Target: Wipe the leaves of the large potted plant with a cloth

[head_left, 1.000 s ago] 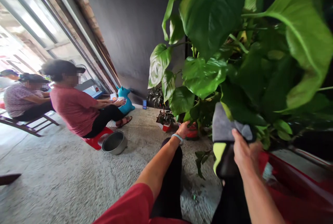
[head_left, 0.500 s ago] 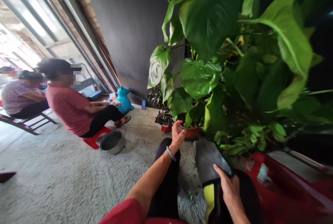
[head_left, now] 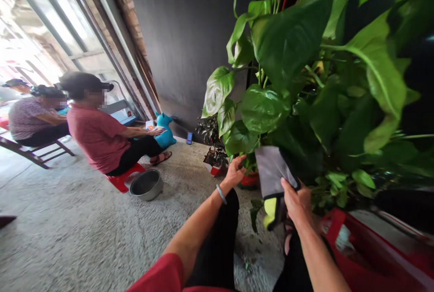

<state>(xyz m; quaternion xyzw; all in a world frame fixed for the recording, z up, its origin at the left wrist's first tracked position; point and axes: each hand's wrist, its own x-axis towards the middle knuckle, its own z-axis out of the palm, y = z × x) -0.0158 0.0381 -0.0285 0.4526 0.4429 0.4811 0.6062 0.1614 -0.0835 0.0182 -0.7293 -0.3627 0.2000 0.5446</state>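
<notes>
My left hand (head_left: 234, 172), with a pale bangle on its wrist, reaches to the low leaves of a large green potted plant (head_left: 266, 109). Its forefinger points out beside a leaf; the other fingers show only in part, and nothing visible is in them. The plant's red pot (head_left: 250, 181) is just beyond the fingertips. My right hand (head_left: 297, 196) grips a grey cloth (head_left: 274, 168) with black edging and a yellow part hanging below. That cloth is held up in front of the plant, hiding some lower leaves.
A small dark-leaved plant (head_left: 216, 156) in a red and white pot stands to the left. Near a seated person (head_left: 98, 140) is a grey metal basin (head_left: 146, 185). A blue toy animal (head_left: 165, 131) and a phone (head_left: 189, 138) are by the wall. At right lies a red bag (head_left: 369, 247).
My right hand has lifted the grey cloth up from beside my knee toward the plant. The left forefinger has stretched out toward the leaves. The view has shifted slightly.
</notes>
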